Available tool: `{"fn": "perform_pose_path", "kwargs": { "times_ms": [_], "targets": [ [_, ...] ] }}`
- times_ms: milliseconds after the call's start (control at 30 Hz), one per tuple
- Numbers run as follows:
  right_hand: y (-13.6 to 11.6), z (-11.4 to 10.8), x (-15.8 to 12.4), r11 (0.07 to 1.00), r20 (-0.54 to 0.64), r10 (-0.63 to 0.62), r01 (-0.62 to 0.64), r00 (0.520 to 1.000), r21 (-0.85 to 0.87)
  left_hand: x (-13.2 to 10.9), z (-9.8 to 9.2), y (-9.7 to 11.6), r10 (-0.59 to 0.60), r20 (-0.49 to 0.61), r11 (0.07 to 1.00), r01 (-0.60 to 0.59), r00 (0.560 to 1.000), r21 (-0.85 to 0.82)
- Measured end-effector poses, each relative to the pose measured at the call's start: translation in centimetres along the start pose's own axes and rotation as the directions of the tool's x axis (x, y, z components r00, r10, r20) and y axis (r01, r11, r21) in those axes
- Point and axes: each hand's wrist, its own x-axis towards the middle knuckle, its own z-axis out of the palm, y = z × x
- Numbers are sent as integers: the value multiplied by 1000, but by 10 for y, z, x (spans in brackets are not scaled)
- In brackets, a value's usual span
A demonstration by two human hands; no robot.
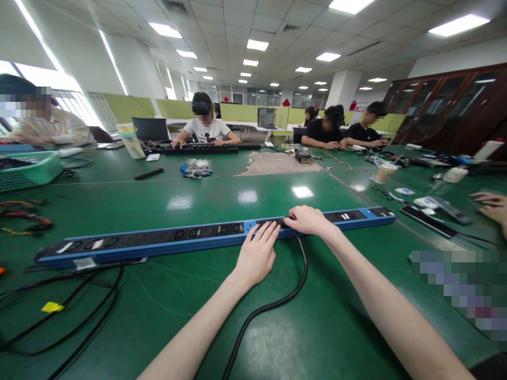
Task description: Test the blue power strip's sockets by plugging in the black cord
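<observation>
A long blue-and-black power strip (150, 238) with rows of sockets lies slantwise across the green table. My left hand (258, 250) rests on its middle, fingers stretched out over the sockets, palm down. Just to the right, my right hand (309, 219) is closed around a black plug (288, 222) at the strip's top face; my fingers partly cover it, so I cannot tell how deep it sits in a socket. From under this hand a black power cord (304, 264) curves down to the bottom edge of the view.
Black cables (114, 287) with a yellow tag lie at lower left, beside the strip. A green basket (35, 171) stands farther left. Across the table are gloves (196, 169), a cup (132, 142) and seated people. Another person's hand (493, 206) shows at the right edge.
</observation>
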Motion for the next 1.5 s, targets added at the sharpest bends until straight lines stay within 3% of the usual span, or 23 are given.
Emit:
{"fn": "perform_pose_path", "kwargs": {
  "times_ms": [433,567,733,867,1000,1100,1267,1433,1500],
  "targets": [
    [-5,-1,-5,1000,-8,27,-27,1000,-1,0,-1,0,10,-13,1000,-9,1000,14],
    [2,-12,-1,997,-45,64,-61,997,53,1,-2,-1,21,-18,1000,-21,1000,-4],
    [40,-50,-8,949,-246,173,-94,954,301,1,-1,-2,22,-8,1000,-22,1000,-10],
    [88,-68,-26,895,-244,102,17,964,445,1,-1,-1,17,-8,1000,-17,1000,-11],
    [123,-63,-35,877,-107,117,-52,987,477,1,0,-1,18,-4,1000,-18,1000,-12],
    [132,-53,-32,863,-18,129,-103,992,494,1,1,-2,20,-13,1000,-20,1000,-16],
    [118,-36,-19,852,66,113,-131,991,506,2,0,-2,25,-12,999,-25,1000,-31],
    [103,-22,-8,950,23,104,-106,994,293,2,0,-2,32,-14,999,-33,999,-21],
    [100,-19,-7,951,33,52,-60,998,302,2,0,-2,34,-14,999,-34,999,-21]
  ]
}}
